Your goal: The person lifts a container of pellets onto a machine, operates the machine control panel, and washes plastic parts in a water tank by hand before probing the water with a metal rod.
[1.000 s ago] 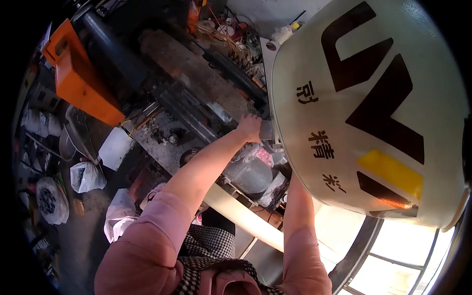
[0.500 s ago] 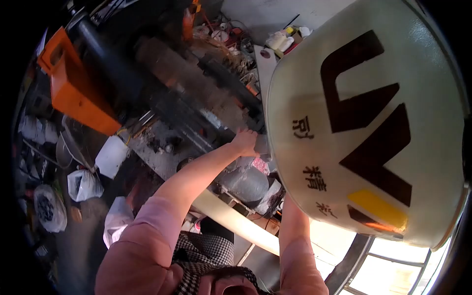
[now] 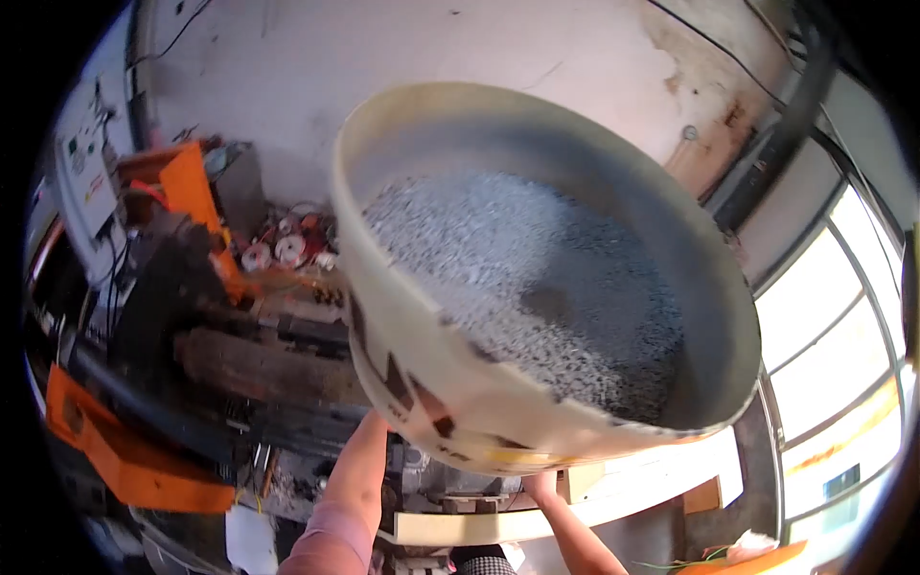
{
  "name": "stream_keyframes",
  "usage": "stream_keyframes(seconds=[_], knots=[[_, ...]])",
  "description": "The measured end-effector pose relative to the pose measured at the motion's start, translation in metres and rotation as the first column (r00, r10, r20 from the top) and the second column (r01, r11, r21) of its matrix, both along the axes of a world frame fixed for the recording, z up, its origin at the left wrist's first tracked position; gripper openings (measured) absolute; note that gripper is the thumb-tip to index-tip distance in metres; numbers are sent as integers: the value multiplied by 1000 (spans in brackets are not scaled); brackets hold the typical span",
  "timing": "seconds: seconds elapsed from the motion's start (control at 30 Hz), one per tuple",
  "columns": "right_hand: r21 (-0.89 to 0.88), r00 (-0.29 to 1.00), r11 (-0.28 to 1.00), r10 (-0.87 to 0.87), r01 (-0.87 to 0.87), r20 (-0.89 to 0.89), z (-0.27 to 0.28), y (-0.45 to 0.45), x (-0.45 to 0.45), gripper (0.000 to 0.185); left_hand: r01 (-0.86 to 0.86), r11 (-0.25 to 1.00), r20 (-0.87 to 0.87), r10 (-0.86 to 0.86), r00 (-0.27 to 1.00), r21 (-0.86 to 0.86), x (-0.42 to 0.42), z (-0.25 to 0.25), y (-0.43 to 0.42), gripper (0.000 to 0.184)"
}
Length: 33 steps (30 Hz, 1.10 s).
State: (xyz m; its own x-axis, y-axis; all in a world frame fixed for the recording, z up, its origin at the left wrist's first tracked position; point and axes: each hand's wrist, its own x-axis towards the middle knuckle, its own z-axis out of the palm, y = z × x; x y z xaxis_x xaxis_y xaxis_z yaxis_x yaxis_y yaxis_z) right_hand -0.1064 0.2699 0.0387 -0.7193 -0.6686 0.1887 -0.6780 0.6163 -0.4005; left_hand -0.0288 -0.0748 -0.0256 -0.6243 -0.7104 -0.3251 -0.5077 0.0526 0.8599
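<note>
The big tub (image 3: 460, 393) of grey bits (image 3: 460, 240) hides most of the left hand (image 3: 377, 421) and right hand (image 3: 539, 482) — their grip I cannot tell.

Arms (image 3: 353, 484) outstretched, hands (image 3: 540, 482) mostly hidden

A cream tub (image 3: 460, 383) with dark and yellow markings tilts, rim slanting down toward four o'clock; grey granules (image 3: 470, 230) partly fill it.
</note>
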Motion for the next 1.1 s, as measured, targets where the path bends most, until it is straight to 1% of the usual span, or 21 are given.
stream_keyframes(seconds=[0.03, 0.07, 0.1, 0.13, 0.2, 0.23, 0.3, 0.37, 0.43, 0.47, 0.53, 0.57, 0.6, 0.67, 0.73, 0.8, 0.83, 0.97, 1.0, 1.03, 1.1], knots=[[25, 982, 1000, -23, 19, 187, 9, 18, 8, 30, -3, 1000, -6, 3, 1000, 30, -3, 3, -3, 59], [-224, 995, 969, -98, 100, 19, 21, 26, 29, 22, -8, 998, -13, 9, 1000, 56, -6, 6, -6, 58], [-123, 979, 978, -149, 166, 142, 36, 37, 43, 27, -17, 997, -16, 18, 1000, 79, -8, 8, -11, 58], [-105, 975, 980, -152, 171, 161, 37, 51, 49, 26, -24, 994, -24, 27, 999, 109, -9, 9, -14, 58], [-92, 960, 972, -193, 214, 201, 18, 79, 58, 27, -32, 989, -33, 37, 999, 143, -8, 11, -19, 57], [-92, 958, 969, -208, 230, 198, 23, 82, 63, 27, -44, 986, -40, 51, 998, 160, -5, 11, -19, 56], [-126, 911, 938, -273, 324, 309, 34, 88, 78, 29, -48, 982, -40, 56, 998, 184, 1, 11, -18, 56], [-114, 910, 939, -277, 324, 309, 24, 92, 83, 29, -39, 985, -31, 45, 999, 165, 1, 12, -16, 55], [-100, 903, 941, -275, 323, 331, 23, 88, 89, 30, -50, 981, -43, 59, 997, 187, 7, 11, -16, 54], [-122, 919, 944, -259, 306, 296, 21, 83, 92, 31, -59, 981, -50, 70, 996, 187, 9, 11, -17, 54], [-114, 940, 964, -202, 241, 275, 28, 73, 97, 32, -39, 990, -64, 47, 997, 134, 14, 14, -5, 53], [-98, 947, 970, -190, 221, 258, 30, 70, 100, 31, -5, 997, -72, 10, 997, 79, 15, 16, 10, 53], [-88, 954, 975, -179, 206, 242, 31, 69, 102, 32, 70, 997, -77, -73, 994, -45, 20, 24, 51, 53], [12, 973, 987, -158, 159, 167, 34, 72, 106, 32, 163, 971, -91, -181, 979, -172, 26, 34, 103, 52], [1, 979, 991, -131, 132, 154, 27, 81, 106, 32, 205, 957, -101, -229, 968, -203, 28, 37, 126, 52], [-40, 939, 975, -198, 217, 281, 29, 86, 110, 33, 224, 950, -107, -251, 962, -218, 27, 38, 131, 51], [-37, 939, 975, -200, 219, 281, 32, 87, 110, 33, 231, 948, -106, -259, 960, -221, 29, 40, 137, 51], [-66, 932, 970, -205, 235, 299, 36, 83, 114, 33, 207, 963, -114, -229, 967, -173, 26, 38, 123, 49], [-69, 935, 971, -199, 229, 294, 37, 80, 115, 33, 163, 979, -112, -177, 978, -125, 24, 36, 110, 49], [-53, 950, 976, -191, 210, 247, 34, 77, 116, 32, 100, 993, -108, -106, 988, -57, 23, 31, 87, 49], [-58, 955, 981, -165, 185, 248, 34, 67, 121, 32, -23, 989, -111, 39, 993, 144, 13, 20, 24, 48]])
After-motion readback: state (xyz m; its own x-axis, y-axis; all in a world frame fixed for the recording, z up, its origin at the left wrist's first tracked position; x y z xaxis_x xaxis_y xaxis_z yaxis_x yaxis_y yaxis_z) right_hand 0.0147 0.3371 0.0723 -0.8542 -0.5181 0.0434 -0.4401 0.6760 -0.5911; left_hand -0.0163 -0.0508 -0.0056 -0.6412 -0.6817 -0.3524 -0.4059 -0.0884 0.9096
